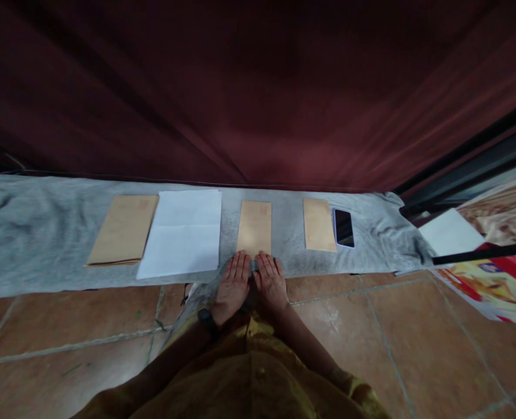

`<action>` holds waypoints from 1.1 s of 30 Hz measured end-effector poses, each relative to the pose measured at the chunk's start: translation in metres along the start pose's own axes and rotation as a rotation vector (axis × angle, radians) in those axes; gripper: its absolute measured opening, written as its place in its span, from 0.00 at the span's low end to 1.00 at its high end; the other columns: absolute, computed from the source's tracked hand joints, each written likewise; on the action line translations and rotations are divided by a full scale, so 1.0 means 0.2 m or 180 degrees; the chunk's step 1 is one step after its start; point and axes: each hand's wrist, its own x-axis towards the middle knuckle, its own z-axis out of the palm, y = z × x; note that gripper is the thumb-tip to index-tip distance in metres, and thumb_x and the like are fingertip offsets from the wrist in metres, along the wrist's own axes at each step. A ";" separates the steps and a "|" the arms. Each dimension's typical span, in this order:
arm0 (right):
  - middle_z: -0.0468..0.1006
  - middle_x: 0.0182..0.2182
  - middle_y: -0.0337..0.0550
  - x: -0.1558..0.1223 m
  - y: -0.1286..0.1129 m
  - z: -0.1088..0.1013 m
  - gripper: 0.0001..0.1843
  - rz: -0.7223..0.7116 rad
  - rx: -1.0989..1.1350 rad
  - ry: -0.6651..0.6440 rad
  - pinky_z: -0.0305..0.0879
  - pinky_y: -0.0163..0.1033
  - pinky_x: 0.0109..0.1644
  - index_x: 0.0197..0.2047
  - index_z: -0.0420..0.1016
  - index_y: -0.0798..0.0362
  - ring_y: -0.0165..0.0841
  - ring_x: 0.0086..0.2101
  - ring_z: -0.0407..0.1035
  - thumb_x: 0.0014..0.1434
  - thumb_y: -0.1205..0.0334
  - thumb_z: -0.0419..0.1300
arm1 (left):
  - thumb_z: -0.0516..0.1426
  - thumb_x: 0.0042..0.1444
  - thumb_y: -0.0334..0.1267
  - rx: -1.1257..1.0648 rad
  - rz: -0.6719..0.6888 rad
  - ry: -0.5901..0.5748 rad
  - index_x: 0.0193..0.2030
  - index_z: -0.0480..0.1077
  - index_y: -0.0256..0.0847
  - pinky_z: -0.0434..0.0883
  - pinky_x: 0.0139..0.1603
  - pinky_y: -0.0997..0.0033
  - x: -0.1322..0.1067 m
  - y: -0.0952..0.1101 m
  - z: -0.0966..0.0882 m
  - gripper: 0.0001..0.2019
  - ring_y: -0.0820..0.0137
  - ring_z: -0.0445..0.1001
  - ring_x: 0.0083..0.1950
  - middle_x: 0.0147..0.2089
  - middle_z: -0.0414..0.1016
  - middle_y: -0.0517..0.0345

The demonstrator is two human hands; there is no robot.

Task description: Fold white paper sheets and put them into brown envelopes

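My left hand [232, 285] and my right hand [269, 283] lie flat side by side, palms down, fingers stretched, on the near edge of a grey cloth [43, 233]. Their fingertips touch the near end of a narrow brown envelope [255, 227]. Left of it lies a stack of white paper [182, 238], then a larger brown envelope pile [124, 237]. To the right sit another brown envelope [318, 223] and a dark phone [344, 227]. A dark band circles my left wrist.
A dark red curtain [258, 87] hangs behind the cloth. Brown floor tiles [371, 326] lie in front. At the right are a white sheet [449, 233], a colourful printed mat [493, 285] and a black bar [484, 253].
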 end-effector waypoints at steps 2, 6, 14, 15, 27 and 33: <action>0.62 0.69 0.52 0.00 0.00 0.00 0.29 -0.0012 -0.0002 0.0019 0.49 0.55 0.73 0.73 0.56 0.56 0.41 0.69 0.55 0.72 0.61 0.48 | 0.52 0.59 0.32 -0.0005 -0.0012 -0.0015 0.76 0.46 0.25 0.51 0.76 0.49 0.00 -0.01 0.00 0.38 0.54 0.42 0.79 0.77 0.45 0.35; 0.62 0.69 0.53 0.00 0.00 -0.01 0.29 -0.0010 0.0006 0.0031 0.48 0.54 0.73 0.73 0.56 0.58 0.41 0.69 0.54 0.72 0.61 0.48 | 0.51 0.58 0.30 0.0049 0.0083 -0.0078 0.75 0.49 0.24 0.49 0.77 0.49 0.00 -0.02 0.00 0.37 0.53 0.43 0.79 0.77 0.46 0.35; 0.62 0.69 0.55 0.00 0.00 -0.03 0.31 -0.0071 0.0030 -0.0163 0.49 0.56 0.73 0.74 0.52 0.58 0.42 0.69 0.53 0.70 0.64 0.49 | 0.44 0.59 0.25 0.0017 0.0620 -0.0298 0.74 0.50 0.26 0.51 0.77 0.51 0.12 -0.02 0.01 0.34 0.59 0.46 0.78 0.77 0.50 0.37; 0.62 0.69 0.55 0.00 0.00 -0.03 0.31 -0.0065 0.0044 -0.0171 0.49 0.56 0.73 0.75 0.52 0.58 0.42 0.69 0.53 0.70 0.64 0.49 | 0.44 0.59 0.25 0.0012 0.0671 -0.0315 0.74 0.50 0.26 0.51 0.77 0.51 0.13 -0.03 0.01 0.34 0.59 0.45 0.78 0.77 0.50 0.36; 0.62 0.69 0.55 -0.02 0.02 -0.06 0.29 0.0022 0.0037 -0.0104 0.47 0.57 0.73 0.74 0.53 0.58 0.42 0.69 0.53 0.72 0.62 0.46 | 0.51 0.60 0.32 -0.0091 0.0927 -0.0505 0.76 0.44 0.28 0.46 0.78 0.51 0.13 -0.10 -0.02 0.38 0.58 0.36 0.79 0.79 0.41 0.37; 0.63 0.69 0.53 -0.04 0.06 -0.07 0.28 0.0171 0.0016 -0.0082 0.49 0.54 0.72 0.73 0.56 0.57 0.41 0.68 0.55 0.74 0.59 0.46 | 0.56 0.62 0.37 -0.0067 0.0955 -0.0476 0.76 0.45 0.30 0.47 0.78 0.52 0.12 -0.13 -0.05 0.39 0.57 0.37 0.79 0.78 0.43 0.36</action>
